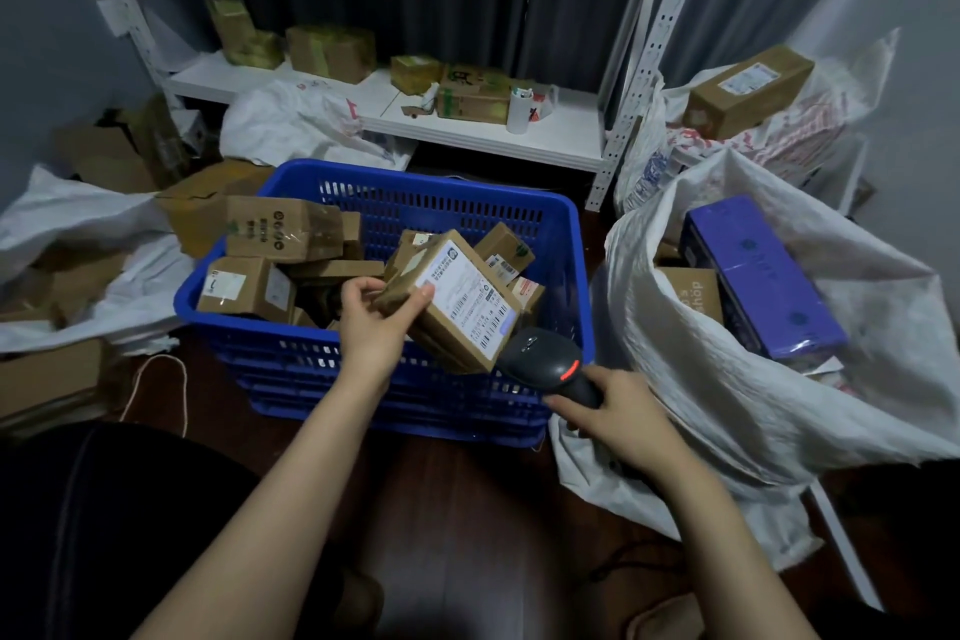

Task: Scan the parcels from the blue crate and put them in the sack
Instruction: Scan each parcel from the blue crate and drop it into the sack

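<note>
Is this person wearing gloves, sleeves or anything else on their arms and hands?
No. The left hand and the right hand are bare, without gloves. No sleeve, watch, bracelet or ring shows on either arm up to the picture's edge.

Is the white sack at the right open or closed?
Open. The white sack has its mouth spread wide; a purple box and a brown carton show inside.

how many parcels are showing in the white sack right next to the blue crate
2: a purple box lying tilted in the sack towards its right side, and a brown cardboard box just left of it. More may be hidden behind or beneath them.
</note>
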